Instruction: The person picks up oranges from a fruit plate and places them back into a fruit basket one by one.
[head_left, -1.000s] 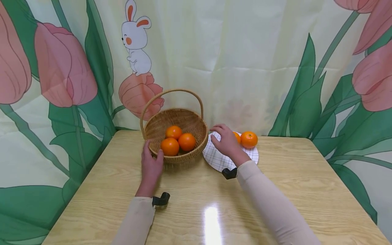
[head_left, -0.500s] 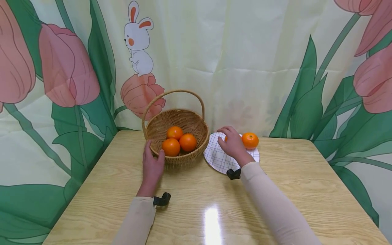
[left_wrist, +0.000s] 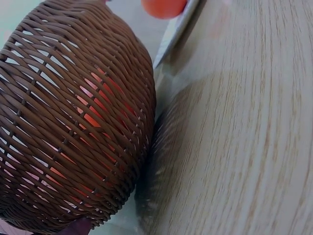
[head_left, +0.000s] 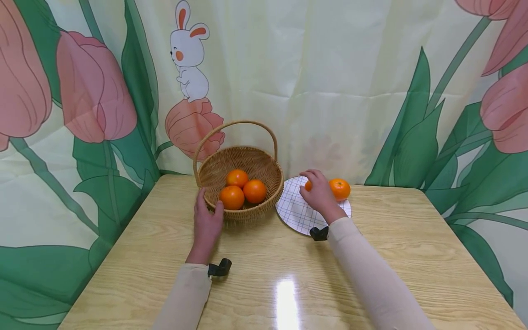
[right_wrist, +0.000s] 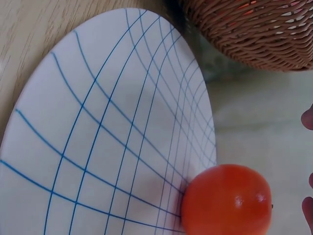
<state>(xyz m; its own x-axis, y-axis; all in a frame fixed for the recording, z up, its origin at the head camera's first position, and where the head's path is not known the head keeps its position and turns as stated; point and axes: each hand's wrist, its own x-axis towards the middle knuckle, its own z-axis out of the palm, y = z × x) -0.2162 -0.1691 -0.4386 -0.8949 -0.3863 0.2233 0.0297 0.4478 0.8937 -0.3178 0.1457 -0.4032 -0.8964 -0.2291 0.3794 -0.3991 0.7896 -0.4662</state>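
In the head view a wicker basket (head_left: 253,159) with an arched handle stands at the back of the table. Three oranges (head_left: 232,197) lie together inside it. My left hand (head_left: 207,224) holds the basket's near left rim, fingers to the left and thumb in front. To the right, my right hand (head_left: 321,195) hovers above a white plate (head_left: 294,208) with blue grid lines, its fingers loosely bent. Two oranges are on the plate; one (head_left: 340,188) sits at the right, the other (head_left: 308,185) is partly hidden by that hand. The right wrist view shows the fingertips (right_wrist: 308,210) apart from the nearer orange (right_wrist: 227,200).
A wooden table (head_left: 255,270) runs under everything, with a bright reflection near its front. Behind it hangs a curtain (head_left: 330,82) printed with tulips and a rabbit. The plate's left edge lies close beside the basket.
My right hand has moved to the right, from beside the basket to over the plate's oranges. My left hand has stayed at the basket rim. The head view has shifted slightly.
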